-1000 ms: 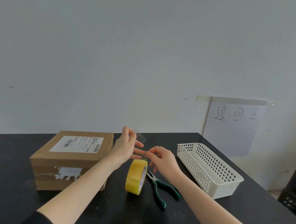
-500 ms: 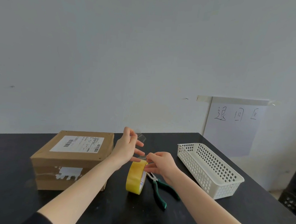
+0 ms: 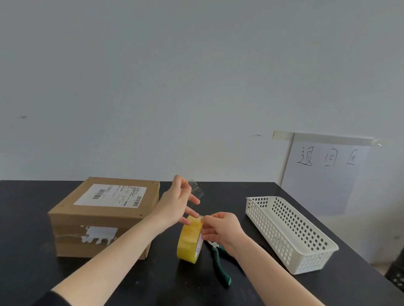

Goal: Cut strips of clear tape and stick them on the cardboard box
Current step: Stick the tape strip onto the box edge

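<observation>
Centre frame: left hand (image 3: pixel 173 204) pinches a tape strip (image 3: pixel 196 190); right hand (image 3: pixel 222 227) pinches the upright roll's (image 3: pixel 189 240) top. Box (image 3: pixel 105 215) at left.

On your black table (image 3: pixel 23 272), a white perforated basket (image 3: pixel 290 236) is sitting at the right, angled toward the wall. Green-handled pliers (image 3: pixel 221 267) are lying flat near the table's middle, handles pointing toward you. Behind the basket, a white sheet (image 3: pixel 324 179) bearing handwritten characters is hanging taped to the grey wall (image 3: pixel 177 68). A dark crate (image 3: pixel 401 274) is showing at your far right, past the table edge.
</observation>
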